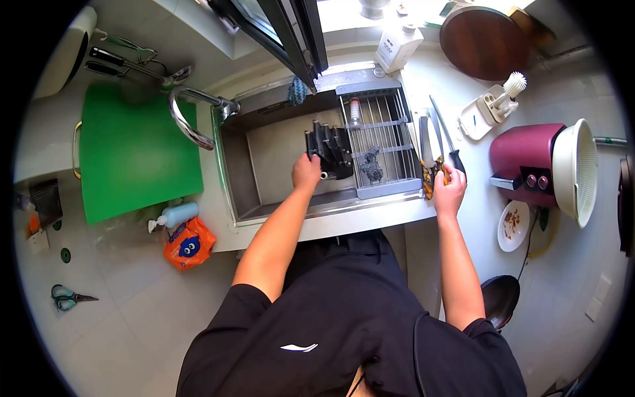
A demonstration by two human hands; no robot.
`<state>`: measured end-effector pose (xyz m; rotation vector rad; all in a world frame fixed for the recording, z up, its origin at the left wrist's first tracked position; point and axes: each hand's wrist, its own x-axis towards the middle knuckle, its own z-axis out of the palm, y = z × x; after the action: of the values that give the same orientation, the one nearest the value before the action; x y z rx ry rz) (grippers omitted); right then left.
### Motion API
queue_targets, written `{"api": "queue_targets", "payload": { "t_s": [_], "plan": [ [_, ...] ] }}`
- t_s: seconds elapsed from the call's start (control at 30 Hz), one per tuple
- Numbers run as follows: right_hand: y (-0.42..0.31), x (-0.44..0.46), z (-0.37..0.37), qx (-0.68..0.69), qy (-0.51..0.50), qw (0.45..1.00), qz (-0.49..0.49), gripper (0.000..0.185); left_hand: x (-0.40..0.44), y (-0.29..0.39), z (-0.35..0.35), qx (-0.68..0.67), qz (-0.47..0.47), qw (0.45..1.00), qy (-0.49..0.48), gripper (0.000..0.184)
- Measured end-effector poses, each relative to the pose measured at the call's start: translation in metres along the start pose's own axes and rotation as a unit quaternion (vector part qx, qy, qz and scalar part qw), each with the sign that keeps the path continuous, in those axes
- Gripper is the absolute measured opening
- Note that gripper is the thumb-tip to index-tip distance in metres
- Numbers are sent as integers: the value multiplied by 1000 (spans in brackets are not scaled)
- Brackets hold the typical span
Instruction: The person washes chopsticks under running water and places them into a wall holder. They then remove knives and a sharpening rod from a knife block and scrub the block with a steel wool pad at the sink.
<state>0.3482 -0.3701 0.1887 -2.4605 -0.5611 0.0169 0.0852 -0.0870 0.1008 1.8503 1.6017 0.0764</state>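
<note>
"Black rack (336,153): where?"
"Mid-frame, inside the sink (271,149); my left hand (306,172) grips its left edge."
"Your right hand (450,192)?"
"Right of centre, at patterned knife handles (426,180); I can't tell its grip."

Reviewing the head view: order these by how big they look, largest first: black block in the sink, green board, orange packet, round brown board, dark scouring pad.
1. Green board
2. Round brown board
3. Black block and orange packet: too alike to rank
4. Dark scouring pad
</note>
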Motion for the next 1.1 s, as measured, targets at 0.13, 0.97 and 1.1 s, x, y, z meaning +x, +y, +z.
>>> {"api": "queue_targets", "payload": {
  "t_s": [0.13, 0.97, 1.1],
  "plan": [
    [-45, -25, 5, 126, -53, 990, -12, 19, 23, -58, -34, -123, -42, 990, -51, 38],
    [-422, -57, 273, 256, -301, 870, -294, 33, 12, -127, -137, -488, -197, 835, -159, 19],
    [-387, -70, 287, 396, -430, 803, -118, 34, 22, -132, -130, -510, -212, 819, -155, 18]
  ]
}}
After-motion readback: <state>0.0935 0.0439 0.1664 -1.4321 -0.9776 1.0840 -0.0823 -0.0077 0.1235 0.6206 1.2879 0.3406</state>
